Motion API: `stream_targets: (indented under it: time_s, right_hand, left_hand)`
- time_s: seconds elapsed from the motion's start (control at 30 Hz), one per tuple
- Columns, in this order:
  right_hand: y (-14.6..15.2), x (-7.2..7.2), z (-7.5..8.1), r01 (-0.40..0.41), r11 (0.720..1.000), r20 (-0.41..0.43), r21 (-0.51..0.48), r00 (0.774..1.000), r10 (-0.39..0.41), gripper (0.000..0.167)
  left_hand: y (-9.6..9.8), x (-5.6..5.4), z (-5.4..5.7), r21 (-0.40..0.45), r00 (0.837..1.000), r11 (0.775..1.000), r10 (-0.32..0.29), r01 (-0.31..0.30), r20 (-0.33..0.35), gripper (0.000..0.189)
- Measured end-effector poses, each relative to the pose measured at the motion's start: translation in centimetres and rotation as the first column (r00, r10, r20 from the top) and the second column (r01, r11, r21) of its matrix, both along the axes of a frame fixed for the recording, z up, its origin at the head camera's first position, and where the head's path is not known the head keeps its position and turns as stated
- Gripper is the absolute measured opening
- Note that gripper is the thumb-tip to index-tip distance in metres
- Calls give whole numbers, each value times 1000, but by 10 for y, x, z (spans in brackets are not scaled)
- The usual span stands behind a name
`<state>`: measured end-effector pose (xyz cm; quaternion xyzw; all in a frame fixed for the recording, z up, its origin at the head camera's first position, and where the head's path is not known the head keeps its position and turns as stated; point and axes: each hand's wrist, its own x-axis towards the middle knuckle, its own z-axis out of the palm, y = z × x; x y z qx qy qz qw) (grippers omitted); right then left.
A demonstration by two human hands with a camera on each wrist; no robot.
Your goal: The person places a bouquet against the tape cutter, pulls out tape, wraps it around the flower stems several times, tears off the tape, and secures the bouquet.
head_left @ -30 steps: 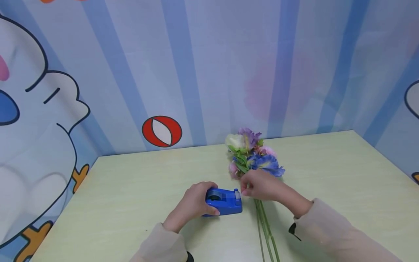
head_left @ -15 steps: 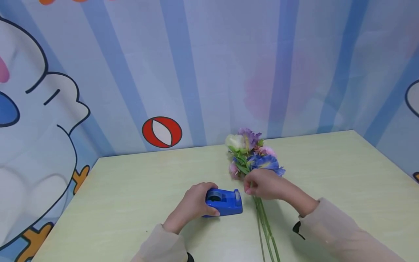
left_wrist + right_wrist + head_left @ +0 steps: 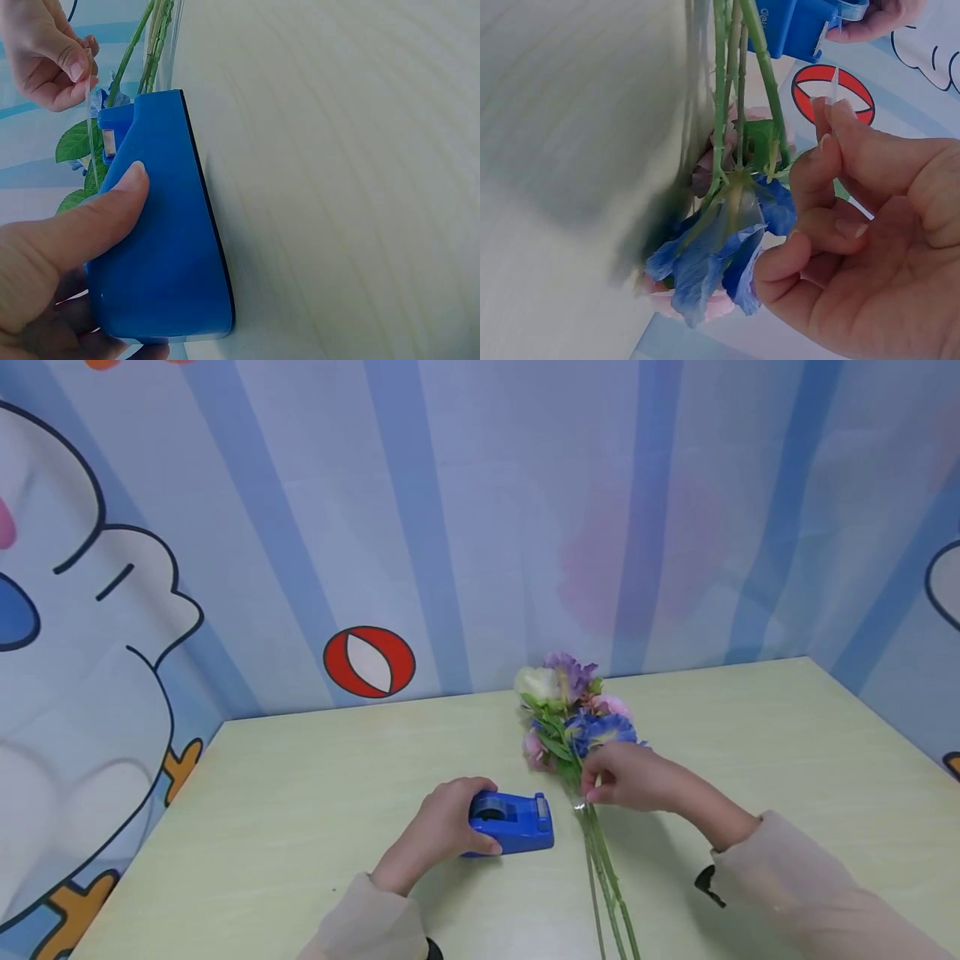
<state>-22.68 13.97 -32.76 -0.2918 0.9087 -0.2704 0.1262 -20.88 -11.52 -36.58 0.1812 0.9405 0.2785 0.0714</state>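
Observation:
My left hand [image 3: 444,825] grips a blue tape dispenser [image 3: 528,827] on the table, thumb along its near side. Between the thumb and index finger of my right hand [image 3: 637,777] is pinched the end of a strip of clear tape [image 3: 835,82]. In the left wrist view the tape [image 3: 90,135] runs from the dispenser to the right hand's fingers. A bunch of flowers [image 3: 555,714], white, purple, pink and blue, lies just right of the dispenser. Its green stems [image 3: 609,877] point towards me, and my right hand is above their upper part.
A pale wood-grain table [image 3: 337,777] carries everything. Behind it hangs a blue striped backdrop [image 3: 510,527] with printed cartoon figures and a red ball [image 3: 369,662]. The table's back edge runs just beyond the blossoms.
My right hand has moved to the right, away from the dispenser and across the stems, drawing the tape out. The left hand and dispenser have stayed in place.

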Motion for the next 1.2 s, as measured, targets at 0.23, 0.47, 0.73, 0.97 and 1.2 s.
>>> stream_targets:
  time_s: [0.23,0.47,0.73,0.97,1.2]
  right_hand:
    - [0,1,-7,33,999,-5,13,999,-33,12]
    - [0,0,-5,40,999,-7,26,999,-40,13]
    - [6,-2,-8,37,999,16,11,999,-37,13]
    - [12,-7,-19,9,999,22,-36,1000,-8,12]
    - [12,-5,-26,22,1000,-18,-21,1000,-22,15]
  left_hand:
    - [0,0,0,5,1000,1000,7,-7,8,60]
    - [1,0,1,2,1000,1000,12,-12,14,61]
    - [0,0,-1,-1,1000,1000,16,-16,20,61]
    - [-1,1,0,2,1000,1000,18,-18,10,62]
    - [0,2,1,4,1000,1000,11,-11,12,62]
